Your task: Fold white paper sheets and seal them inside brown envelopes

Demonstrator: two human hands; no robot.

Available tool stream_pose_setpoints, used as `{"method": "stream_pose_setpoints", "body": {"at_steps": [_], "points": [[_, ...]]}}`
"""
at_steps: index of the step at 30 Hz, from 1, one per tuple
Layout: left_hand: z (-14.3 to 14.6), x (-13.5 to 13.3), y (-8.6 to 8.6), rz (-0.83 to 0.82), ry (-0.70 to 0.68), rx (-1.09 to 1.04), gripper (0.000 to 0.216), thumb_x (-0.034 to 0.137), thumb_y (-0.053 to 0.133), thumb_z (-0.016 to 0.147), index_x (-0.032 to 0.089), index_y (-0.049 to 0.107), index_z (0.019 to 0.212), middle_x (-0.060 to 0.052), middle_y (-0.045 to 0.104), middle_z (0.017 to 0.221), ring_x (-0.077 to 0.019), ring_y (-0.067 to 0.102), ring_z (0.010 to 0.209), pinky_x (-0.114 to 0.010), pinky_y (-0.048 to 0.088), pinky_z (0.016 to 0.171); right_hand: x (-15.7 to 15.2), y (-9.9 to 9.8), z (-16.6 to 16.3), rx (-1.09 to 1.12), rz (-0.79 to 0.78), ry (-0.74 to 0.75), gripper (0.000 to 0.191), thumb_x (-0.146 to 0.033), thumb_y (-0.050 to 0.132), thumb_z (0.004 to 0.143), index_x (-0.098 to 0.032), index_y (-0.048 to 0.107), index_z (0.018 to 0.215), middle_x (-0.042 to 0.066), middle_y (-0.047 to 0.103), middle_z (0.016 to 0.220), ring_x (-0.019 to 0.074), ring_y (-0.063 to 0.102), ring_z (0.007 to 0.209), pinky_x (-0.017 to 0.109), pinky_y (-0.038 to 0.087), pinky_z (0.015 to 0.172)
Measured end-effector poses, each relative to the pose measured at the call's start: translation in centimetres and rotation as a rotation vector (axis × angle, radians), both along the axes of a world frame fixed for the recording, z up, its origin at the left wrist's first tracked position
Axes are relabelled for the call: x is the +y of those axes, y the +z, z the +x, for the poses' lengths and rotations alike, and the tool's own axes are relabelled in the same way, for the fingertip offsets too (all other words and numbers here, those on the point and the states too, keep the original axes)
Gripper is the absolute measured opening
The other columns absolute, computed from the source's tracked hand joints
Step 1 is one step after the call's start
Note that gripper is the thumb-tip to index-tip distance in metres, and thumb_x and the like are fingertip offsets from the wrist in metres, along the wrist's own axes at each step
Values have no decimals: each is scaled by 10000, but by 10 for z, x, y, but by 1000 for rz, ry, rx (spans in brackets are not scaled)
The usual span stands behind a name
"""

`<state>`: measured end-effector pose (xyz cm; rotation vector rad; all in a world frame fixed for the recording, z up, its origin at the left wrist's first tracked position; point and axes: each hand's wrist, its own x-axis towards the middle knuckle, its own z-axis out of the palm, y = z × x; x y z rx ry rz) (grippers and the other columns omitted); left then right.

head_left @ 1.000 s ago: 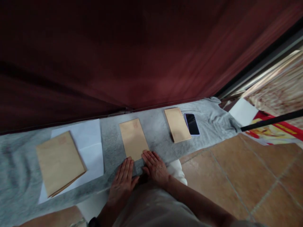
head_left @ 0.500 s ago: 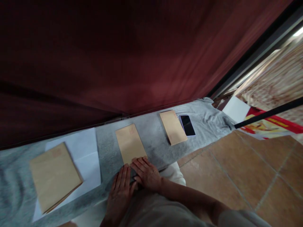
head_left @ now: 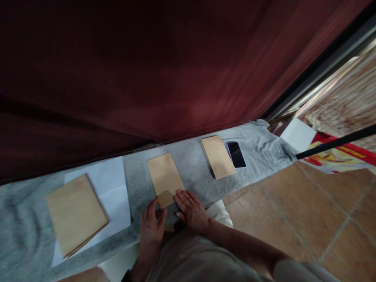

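Observation:
A tan paper envelope [head_left: 166, 174] lies flat on the grey cloth in front of me. At its near left corner is my left hand [head_left: 152, 223], thumb and fingers apart, the fingertips beside or touching the edge. My right hand [head_left: 192, 211] rests with fingers stretched out on the envelope's near right corner. Farther right lies a second small stack of tan envelopes [head_left: 218, 156], partly against a phone [head_left: 236, 154] with a dark screen. On the left, a larger-looking stack of tan envelopes [head_left: 76, 213] sits on white paper sheets [head_left: 117, 196].
Grey cloth [head_left: 194, 156] covers the narrow surface, with a dark red curtain-like sheet [head_left: 176, 78] rising behind it. To the right are a dark bar [head_left: 337, 141], a red and yellow printed box [head_left: 337, 154] and a tiled floor [head_left: 293, 203].
My hands have moved apart at the envelope's near edge, the left one outward with its thumb opened away. More of the envelope's near end shows. The view has shifted slightly.

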<state>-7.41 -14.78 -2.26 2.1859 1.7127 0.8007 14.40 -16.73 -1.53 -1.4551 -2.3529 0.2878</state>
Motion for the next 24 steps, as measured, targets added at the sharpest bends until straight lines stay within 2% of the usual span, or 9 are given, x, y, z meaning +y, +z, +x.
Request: {"method": "stream_pose_setpoints", "body": {"at_steps": [2,4,7,9,11,15,19,24], "points": [[8,5,5,-7,80,33,536,477,506,1018,145,548,1436,-182,700,1205,-347,661,1132,-515,559,941,-2,-1,0,-13,4,-15,711,-411,560,1042,-114,306,1636,149,397,1661,260,378,1534,458,370,1260],[18,6,10,28,84,90,524,433,490,1029,142,538,1462,-207,656,1327,-371,611,1257,-544,530,1004,-3,-2,0,-16,7,-14,719,-402,556,1041,-112,290,1642,153,391,1663,269,381,1535,472,373,1256],[30,0,10,87,-126,152,545,340,437,1054,177,429,1574,-164,525,1560,-326,474,1461,-505,453,1144,-4,-4,1,-23,13,-5,706,-388,530,1050,-97,281,1642,158,370,1673,275,364,1544,480,370,1256],[33,-6,5,108,-275,194,617,358,435,1059,160,321,1632,-151,491,1603,-297,446,1495,-477,416,1191,-4,-5,2,-35,11,14,715,-392,529,1047,-80,280,1640,165,354,1679,278,341,1555,482,364,1259],[32,-11,-1,125,-340,247,708,420,468,1050,110,256,1650,-176,486,1602,-305,443,1500,-482,380,1219,-4,-6,5,-42,10,34,718,-401,530,1044,-71,289,1634,174,359,1675,280,331,1560,486,362,1261],[26,-16,-3,138,-362,302,760,455,495,1035,84,248,1650,-190,467,1606,-315,433,1508,-475,330,1251,-3,0,22,-51,4,40,686,-406,511,1057,-83,312,1628,179,383,1662,287,361,1544,505,378,1250],[25,-17,1,132,-345,307,740,447,498,1034,94,276,1646,-188,463,1606,-312,434,1507,-469,320,1261,1,15,39,-72,-26,70,697,-401,520,1058,-70,302,1631,202,389,1653,299,356,1546,516,383,1247],[27,-21,-3,123,-342,284,730,379,465,1036,58,232,1649,-205,428,1625,-319,394,1530,-489,302,1272,6,25,26,-48,-25,218,721,-396,574,1039,-66,311,1624,190,386,1658,283,318,1566,493,359,1267]]}}
